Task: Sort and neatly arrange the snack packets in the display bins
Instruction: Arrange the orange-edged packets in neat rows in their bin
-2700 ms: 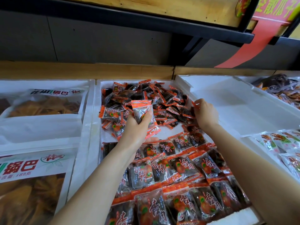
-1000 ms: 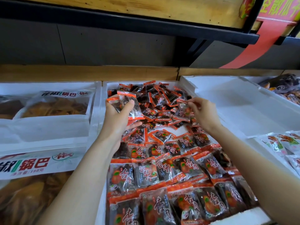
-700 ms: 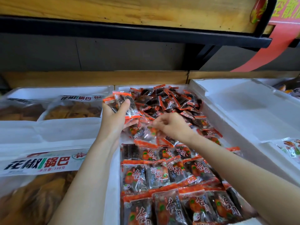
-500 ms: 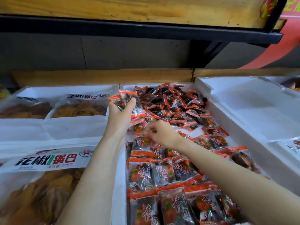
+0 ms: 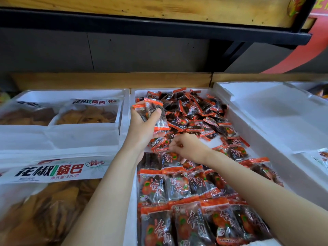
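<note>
White foam bin (image 5: 132,192) is heaped with loose packets (image 5: 195,110) behind, neat rows (image 5: 177,185) in front. A packet bundle (image 5: 154,112) is gripped by the left hand (image 5: 143,126) near the left wall. The right hand (image 5: 186,146) is curled at the rows' far edge, grip unclear.

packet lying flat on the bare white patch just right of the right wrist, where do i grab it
Pinch a flat orange sealed end of the packet, thumb on top, coming from above on its right side. It lies flat, its dark middle bulges, and the bare white bin floor there likely leaves finger room; its left is crowded by other packets.
</note>
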A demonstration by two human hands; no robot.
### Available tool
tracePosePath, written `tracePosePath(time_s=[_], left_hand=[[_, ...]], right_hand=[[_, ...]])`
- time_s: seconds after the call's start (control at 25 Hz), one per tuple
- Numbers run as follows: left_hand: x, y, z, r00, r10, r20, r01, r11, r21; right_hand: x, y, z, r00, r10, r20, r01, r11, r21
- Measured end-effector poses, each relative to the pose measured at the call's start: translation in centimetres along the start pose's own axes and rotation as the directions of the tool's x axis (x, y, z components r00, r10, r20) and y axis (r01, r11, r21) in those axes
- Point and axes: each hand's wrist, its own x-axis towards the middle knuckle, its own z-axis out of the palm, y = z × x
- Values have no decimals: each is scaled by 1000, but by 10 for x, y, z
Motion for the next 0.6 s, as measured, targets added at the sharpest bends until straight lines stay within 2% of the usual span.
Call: tracePosePath(time_s=[0.16,0.2,0.32,0.36,0.4,0.44,0.52,0.6], left_hand=[[2,-4,0,996,-75,43,76,996,-45],[3,-6,-1,993,-106,54,110,991,-74],[7,-10,-2,980,-194,54,200,969,-145],[7,-10,-1,977,-208,53,213,964,-161],[8,-10,-1,976,-212,54,219,960,-176],[8,-10,-1,974,-218,61,226,955,-190],[7,-8,0,970,-227,87,239,953,-188],[5,-7,1,967,-232,107,246,960,-136]], right_hand=[[-6,0,3,1000,16,8,-16,998,57],[-7,-1,2,1000,2,5,-2,1000,29],[-8,-2,-6,989,-123,-85,97,961,-257],[-9,-5,-8,976,-165,-142,127,960,-248],[-11,-11,-11,966,-167,-198,141,981,-136],[-14,-18,-15,964,-118,-239,140,987,80],[-19,-32,-20,982,-4,-190,101,859,502],[-25,-40,-24,996,6,-91,57,733,678]])
